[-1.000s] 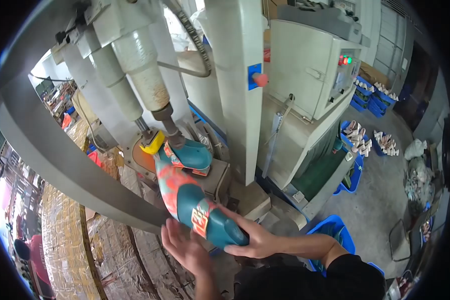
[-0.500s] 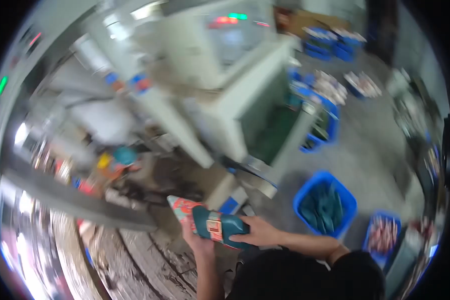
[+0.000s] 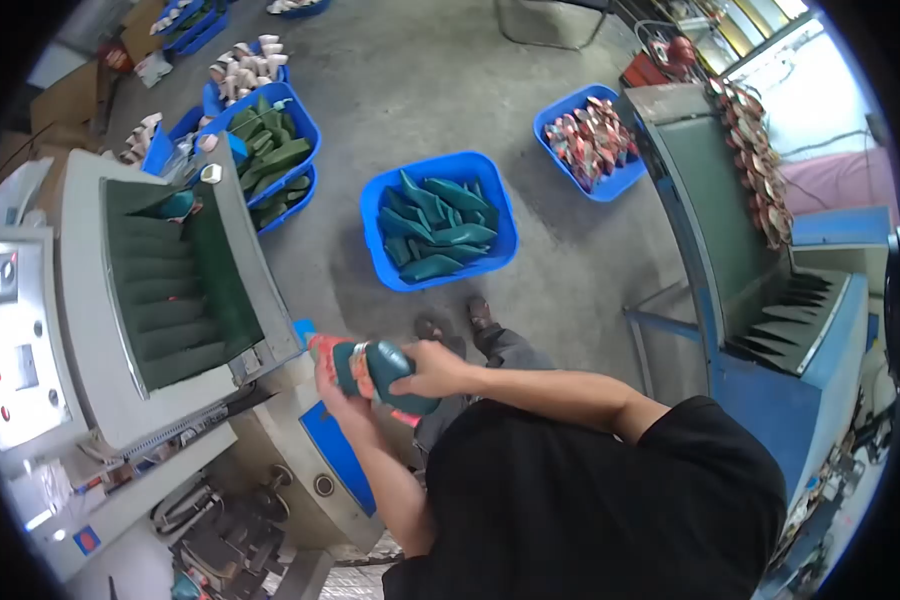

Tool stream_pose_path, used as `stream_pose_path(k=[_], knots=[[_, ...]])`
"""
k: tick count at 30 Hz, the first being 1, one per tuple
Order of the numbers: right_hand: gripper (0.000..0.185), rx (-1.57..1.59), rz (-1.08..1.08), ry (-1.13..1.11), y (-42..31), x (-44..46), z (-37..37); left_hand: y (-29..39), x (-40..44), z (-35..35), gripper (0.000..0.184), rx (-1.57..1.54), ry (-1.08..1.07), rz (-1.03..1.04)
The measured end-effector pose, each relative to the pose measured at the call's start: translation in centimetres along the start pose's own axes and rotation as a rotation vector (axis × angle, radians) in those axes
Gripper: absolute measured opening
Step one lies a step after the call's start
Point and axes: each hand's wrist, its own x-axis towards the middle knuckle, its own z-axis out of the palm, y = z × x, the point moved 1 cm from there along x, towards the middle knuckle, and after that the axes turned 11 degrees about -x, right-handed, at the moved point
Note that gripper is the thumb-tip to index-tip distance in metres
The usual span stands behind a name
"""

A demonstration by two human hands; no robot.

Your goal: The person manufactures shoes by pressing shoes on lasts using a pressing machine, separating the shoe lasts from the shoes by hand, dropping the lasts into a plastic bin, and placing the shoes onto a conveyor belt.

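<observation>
A teal shoe last (image 3: 384, 364) with a red patterned piece and a pale band around it is held in front of my body. My left hand (image 3: 344, 400) is wrapped round its left part, on the red side. My right hand (image 3: 436, 368) grips the rounded teal end from the right. Some of the last is hidden behind my fingers. Beyond my hands, on the floor, stands a blue bin (image 3: 511, 235) heaped with more teal lasts (image 3: 452, 234).
At left is a machine with a green-lined trough (image 3: 160, 345) and a control panel (image 3: 20, 340). A blue bin (image 3: 305, 115) holds green lasts. Another bin (image 3: 545, 130) holds red-and-white pieces. A green-topped conveyor (image 3: 705, 190) and a blue cabinet (image 3: 780, 430) stand on the right.
My view has swung round, so the teal-last bin now lies straight ahead and the trough machine to the left. Both hands still hold the shoe last.
</observation>
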Motion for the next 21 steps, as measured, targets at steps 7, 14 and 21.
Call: stream_pose_path(k=[7,14,21], knots=[[0.046,0.246,0.301,0.029,5.8,-3.1,-8.7,-0.8,11.9,2.2,0.037,-0.095,0.042,-0.100],[0.047,0.832,0.810,0.330,19.4,12.9,-3.4,-0.1,13.8,5.0,0.039,-0.020,0.067,-0.137],[0.036,0.530,0.658,0.085,20.8,12.8,-1.8,-4.2,15.3,0.2,0.034,-0.088,0.233,-0.178]])
